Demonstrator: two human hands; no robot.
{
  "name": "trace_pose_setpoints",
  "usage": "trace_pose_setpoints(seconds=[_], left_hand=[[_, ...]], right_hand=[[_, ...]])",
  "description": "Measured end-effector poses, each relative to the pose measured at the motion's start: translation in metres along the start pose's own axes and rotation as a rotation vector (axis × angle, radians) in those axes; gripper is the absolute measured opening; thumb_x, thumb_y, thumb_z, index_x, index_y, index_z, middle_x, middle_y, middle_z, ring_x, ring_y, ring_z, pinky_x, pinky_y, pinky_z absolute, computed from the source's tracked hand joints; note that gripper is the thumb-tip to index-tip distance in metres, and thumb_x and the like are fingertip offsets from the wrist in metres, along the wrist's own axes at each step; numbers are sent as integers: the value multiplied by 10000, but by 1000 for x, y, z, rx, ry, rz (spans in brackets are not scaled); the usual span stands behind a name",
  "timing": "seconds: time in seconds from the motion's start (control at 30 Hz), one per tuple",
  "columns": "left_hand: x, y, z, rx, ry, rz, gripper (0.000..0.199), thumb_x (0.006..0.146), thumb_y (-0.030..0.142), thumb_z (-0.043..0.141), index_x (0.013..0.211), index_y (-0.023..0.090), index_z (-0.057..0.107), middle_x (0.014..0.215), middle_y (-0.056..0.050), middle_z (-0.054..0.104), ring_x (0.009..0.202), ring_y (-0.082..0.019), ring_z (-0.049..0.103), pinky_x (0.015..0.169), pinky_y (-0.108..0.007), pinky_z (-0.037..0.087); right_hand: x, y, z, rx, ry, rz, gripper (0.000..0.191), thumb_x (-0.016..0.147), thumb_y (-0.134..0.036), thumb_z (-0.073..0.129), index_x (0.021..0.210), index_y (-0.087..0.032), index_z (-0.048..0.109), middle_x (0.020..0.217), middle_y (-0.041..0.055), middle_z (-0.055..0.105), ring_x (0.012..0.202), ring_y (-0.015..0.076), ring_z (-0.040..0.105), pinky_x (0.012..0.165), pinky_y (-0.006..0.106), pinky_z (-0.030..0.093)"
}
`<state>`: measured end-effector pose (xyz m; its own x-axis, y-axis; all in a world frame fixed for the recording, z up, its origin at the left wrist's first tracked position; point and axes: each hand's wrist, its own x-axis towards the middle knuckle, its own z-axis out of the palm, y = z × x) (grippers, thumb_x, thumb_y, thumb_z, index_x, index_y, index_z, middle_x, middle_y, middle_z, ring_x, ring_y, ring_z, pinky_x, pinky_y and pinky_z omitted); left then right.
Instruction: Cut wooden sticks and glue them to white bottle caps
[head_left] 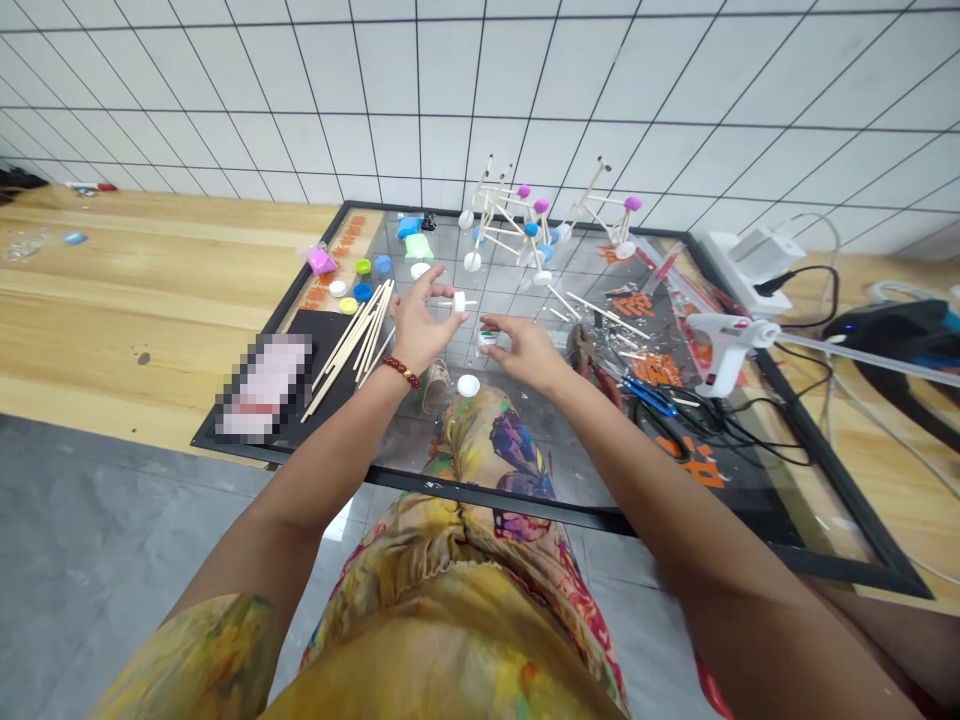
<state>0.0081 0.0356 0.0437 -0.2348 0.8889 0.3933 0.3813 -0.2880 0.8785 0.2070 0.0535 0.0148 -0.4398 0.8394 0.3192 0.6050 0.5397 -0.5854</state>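
My left hand [424,325] pinches a white cap [459,301] between thumb and fingers, and a short thin stick runs through or behind the cap. Close by on the right, my right hand [523,350] has its thumb and fingers closed round a small white cap [487,340] with something dark green on it. Nearer to me, another white cap [468,385] lies on the glass panel [577,450]. Wooden sticks [349,345] lie in a loose bundle left of my left hand. Beyond both hands stand stick structures [517,225] joined with coloured and white round pieces.
Coloured caps [363,292] and a pink packet [321,261] are at the left. Pliers [592,365], blue-handled cutters [649,396] and a white glue gun [724,350] with cables lie at the right. A tiled wall [442,90] rises behind.
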Motion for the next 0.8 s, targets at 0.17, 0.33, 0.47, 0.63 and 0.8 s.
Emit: trace_pose_setpoints(seconds=[0.17,0.33,0.47,0.63,0.8], left_hand=[[-1,2,1,26,-29,-22,621,665,68,848,1225,253,650,984,-29,769,1181,-273,680,1171,-561,400],[-6,8,1,190,-86,31,685,661,67,861,1278,260,635,1023,-1,771,1286,-307,626,1281,-645,116],[-8,9,1,250,-126,55,690,683,111,863,1314,262,629,1041,-1,780,1319,-314,600,1288,-631,61],[-10,4,0,269,-236,27,641,668,172,879,1265,254,663,973,-24,801,1250,-334,642,1274,-659,39],[-13,-2,2,282,-373,105,666,588,150,900,1208,297,707,876,-9,790,1240,-361,636,1274,-662,-46]], right_hand=[[-9,1,-19,-206,87,65,469,753,-258,771,1209,-170,711,1131,148,763,1085,369,684,987,516,504],[-34,-6,-41,-155,231,47,81,823,-289,709,784,-218,699,885,88,730,852,267,666,798,398,490],[-50,-14,-43,-64,193,6,137,832,-265,693,700,-236,672,793,44,735,781,237,669,782,375,465],[-56,-15,-35,-36,126,-14,181,884,-299,638,722,-237,692,787,51,752,790,244,685,793,373,459],[-57,-13,-31,-158,162,27,223,953,-294,526,849,-228,712,924,84,782,896,266,696,884,413,434]])
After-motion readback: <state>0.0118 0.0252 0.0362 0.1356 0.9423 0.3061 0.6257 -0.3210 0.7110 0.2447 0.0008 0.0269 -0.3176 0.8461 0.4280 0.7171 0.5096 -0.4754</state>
